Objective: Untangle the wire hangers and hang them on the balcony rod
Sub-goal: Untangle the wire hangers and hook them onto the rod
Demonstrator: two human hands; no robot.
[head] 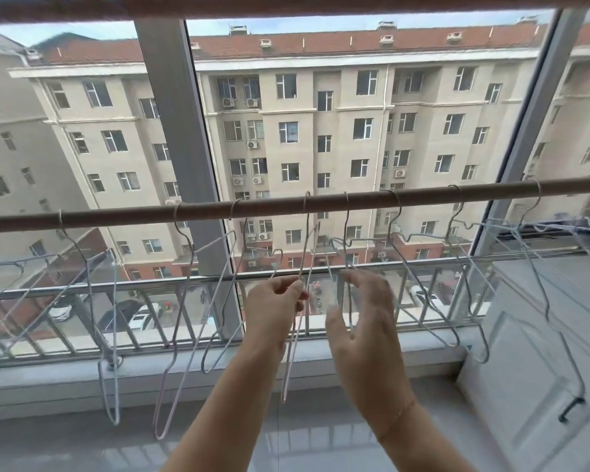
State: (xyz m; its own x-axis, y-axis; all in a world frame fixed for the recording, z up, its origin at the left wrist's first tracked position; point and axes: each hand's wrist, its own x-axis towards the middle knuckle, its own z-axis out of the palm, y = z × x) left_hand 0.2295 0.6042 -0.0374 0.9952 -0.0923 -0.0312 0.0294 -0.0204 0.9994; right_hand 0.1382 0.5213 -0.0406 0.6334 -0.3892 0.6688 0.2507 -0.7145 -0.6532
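A brown balcony rod [273, 206] runs across the window, rising to the right. Several thin white wire hangers hang from it by their hooks, one at the left [176, 335] and others at the right [419, 287]. My left hand [275, 308] pinches the wire of the middle hanger [304, 253], whose hook sits on the rod. Just to the right, my right hand [358, 311] is spread open beside the neighbouring hanger [346, 240]; I cannot tell whether it touches the wire.
Behind the rod is a large window with a grey frame post [181, 148] and an outer metal railing [171, 284]. A white sill [82, 379] runs below. A white cabinet [539, 335] with a dark handle stands at the right.
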